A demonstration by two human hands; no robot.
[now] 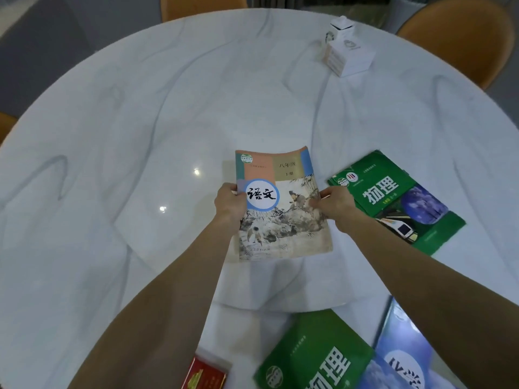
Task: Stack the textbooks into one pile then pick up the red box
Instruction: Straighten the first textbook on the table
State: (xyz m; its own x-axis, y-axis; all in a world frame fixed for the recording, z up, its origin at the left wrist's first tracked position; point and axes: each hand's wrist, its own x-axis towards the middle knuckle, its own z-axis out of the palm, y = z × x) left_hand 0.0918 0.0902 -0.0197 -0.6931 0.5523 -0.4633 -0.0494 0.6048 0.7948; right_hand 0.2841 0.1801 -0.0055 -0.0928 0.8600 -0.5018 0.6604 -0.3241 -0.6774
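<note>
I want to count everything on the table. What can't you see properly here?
- Red box: head view, cut off by the bottom edge.
- Blue textbook: right arm and frame edge hide part.
- Near green physics textbook: cut by bottom edge.
- White box: print too small.

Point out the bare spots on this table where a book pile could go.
Bare: the wide table left of the held book, and the far middle, left of the white boxes. Crowded: the near right, with green books, blue book, red box.

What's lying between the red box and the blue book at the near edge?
In the head view, a green physics textbook lies between the red box and the blue book; the blue book's corner overlaps it.
</note>
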